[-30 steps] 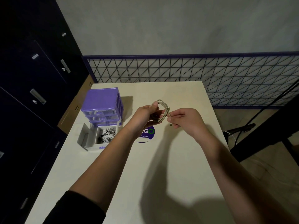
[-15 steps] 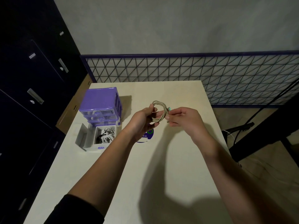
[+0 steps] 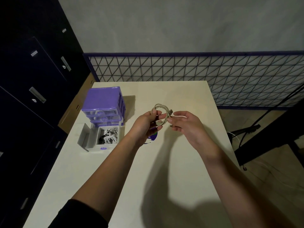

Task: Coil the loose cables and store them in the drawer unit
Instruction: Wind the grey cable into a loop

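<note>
A beige cable is wound into a small round coil above the middle of the table. My left hand grips the coil's left and lower side. My right hand pinches the coil's right side, where a plug end sticks out. A purple drawer unit stands at the table's left. Its white bottom drawer is pulled out and holds several white and black coiled cables.
A purple round sticker lies on the white table under my left hand. A wire mesh fence runs behind the table. Dark lockers stand to the left. A black frame and loose wires are on the floor at right.
The coil has turned in my hands and now faces the camera as an open ring. My right fingers shifted along its right side. The drawer unit is unchanged.
</note>
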`<act>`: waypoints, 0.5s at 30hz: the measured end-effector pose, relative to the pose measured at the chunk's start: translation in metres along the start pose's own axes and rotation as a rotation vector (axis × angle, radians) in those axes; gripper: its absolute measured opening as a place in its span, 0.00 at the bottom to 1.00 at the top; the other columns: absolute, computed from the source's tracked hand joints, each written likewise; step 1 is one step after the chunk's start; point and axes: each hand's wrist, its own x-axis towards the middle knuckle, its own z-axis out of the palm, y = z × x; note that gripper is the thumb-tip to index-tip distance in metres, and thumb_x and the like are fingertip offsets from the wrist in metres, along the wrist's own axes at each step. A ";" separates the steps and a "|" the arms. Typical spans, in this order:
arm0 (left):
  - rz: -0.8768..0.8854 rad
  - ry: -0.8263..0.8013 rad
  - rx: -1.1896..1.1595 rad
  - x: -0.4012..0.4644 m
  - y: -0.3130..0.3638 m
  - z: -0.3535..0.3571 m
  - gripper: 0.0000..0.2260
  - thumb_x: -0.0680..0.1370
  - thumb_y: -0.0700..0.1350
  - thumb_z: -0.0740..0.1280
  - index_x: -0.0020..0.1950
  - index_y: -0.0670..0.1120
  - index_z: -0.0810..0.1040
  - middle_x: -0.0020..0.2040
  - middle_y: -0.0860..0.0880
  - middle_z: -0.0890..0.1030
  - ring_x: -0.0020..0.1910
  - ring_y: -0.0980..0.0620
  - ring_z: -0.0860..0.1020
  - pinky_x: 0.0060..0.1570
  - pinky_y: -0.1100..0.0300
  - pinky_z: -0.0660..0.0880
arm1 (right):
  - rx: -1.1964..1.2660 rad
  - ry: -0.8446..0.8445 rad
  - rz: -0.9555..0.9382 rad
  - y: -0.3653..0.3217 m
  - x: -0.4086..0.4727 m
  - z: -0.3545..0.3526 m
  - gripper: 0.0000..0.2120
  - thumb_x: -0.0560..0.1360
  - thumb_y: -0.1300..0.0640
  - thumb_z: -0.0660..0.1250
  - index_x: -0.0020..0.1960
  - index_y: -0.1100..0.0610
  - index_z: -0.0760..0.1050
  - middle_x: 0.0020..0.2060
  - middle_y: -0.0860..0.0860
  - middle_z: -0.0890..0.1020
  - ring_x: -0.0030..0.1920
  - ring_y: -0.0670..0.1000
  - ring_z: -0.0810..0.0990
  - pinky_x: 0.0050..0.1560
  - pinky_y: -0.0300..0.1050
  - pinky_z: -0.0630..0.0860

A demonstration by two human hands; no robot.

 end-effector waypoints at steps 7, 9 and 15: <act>-0.137 -0.038 -0.193 -0.002 -0.007 -0.009 0.08 0.83 0.47 0.59 0.47 0.48 0.75 0.40 0.52 0.84 0.35 0.55 0.75 0.34 0.65 0.73 | 0.059 -0.225 0.064 0.006 0.005 -0.006 0.14 0.71 0.64 0.71 0.56 0.63 0.78 0.45 0.55 0.81 0.39 0.48 0.78 0.41 0.39 0.76; -0.182 -0.038 -0.281 -0.001 -0.010 -0.015 0.07 0.82 0.47 0.61 0.47 0.47 0.75 0.39 0.52 0.84 0.39 0.56 0.76 0.33 0.66 0.75 | 0.050 -0.282 0.066 0.009 0.008 -0.004 0.11 0.71 0.63 0.71 0.53 0.63 0.80 0.45 0.54 0.81 0.39 0.47 0.77 0.42 0.39 0.76; -0.089 0.036 -0.113 0.003 -0.015 -0.028 0.08 0.81 0.51 0.62 0.54 0.48 0.74 0.48 0.51 0.84 0.38 0.52 0.74 0.37 0.64 0.73 | 0.014 -0.184 0.089 0.027 0.013 0.011 0.09 0.74 0.64 0.69 0.53 0.63 0.80 0.38 0.51 0.82 0.36 0.48 0.76 0.41 0.38 0.77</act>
